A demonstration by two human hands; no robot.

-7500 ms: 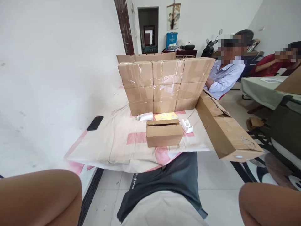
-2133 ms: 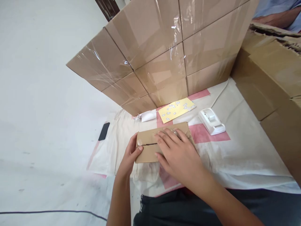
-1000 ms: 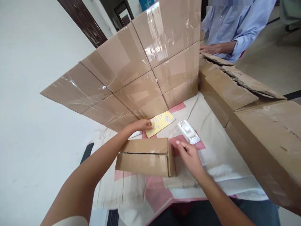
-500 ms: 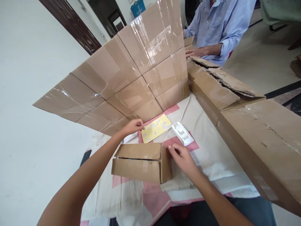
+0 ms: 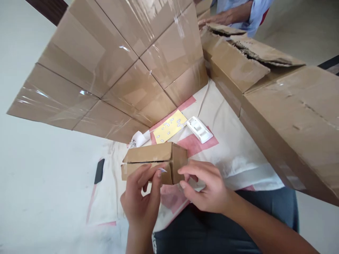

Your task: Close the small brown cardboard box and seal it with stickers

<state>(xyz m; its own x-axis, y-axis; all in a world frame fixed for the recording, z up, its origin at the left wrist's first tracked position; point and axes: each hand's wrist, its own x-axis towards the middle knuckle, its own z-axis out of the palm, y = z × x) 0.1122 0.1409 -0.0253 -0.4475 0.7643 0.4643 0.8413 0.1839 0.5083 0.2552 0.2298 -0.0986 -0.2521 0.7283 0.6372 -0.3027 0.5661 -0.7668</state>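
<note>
Between the thumb and forefinger of my left hand [image 5: 143, 197] is a small white paper label [image 5: 162, 170] with faint bluish marks. My left hand is above the near side of a small closed cardboard box [image 5: 148, 153]. My right hand [image 5: 208, 187] is beside the box's right end, thumb and forefinger apart, nothing seen between them. Behind the box lies a yellow card [image 5: 168, 129] with several small white labels scattered on it. A white plastic device [image 5: 200, 129], its kind unclear, sits to the card's right.
Tall taped cardboard panels [image 5: 127, 77] stand behind the card. A long cardboard box [image 5: 286, 116] runs along the right. A co-worker's hand [image 5: 221, 18] rests near its far end. Crumpled white paper [image 5: 139, 138] and a dark flat object [image 5: 99, 171] lie left on the cloth [image 5: 225, 144].
My left hand has come back from the yellow card to above the small box, with a label pinched in it. My right hand has turned inward, fingers parting. The view has tilted down.
</note>
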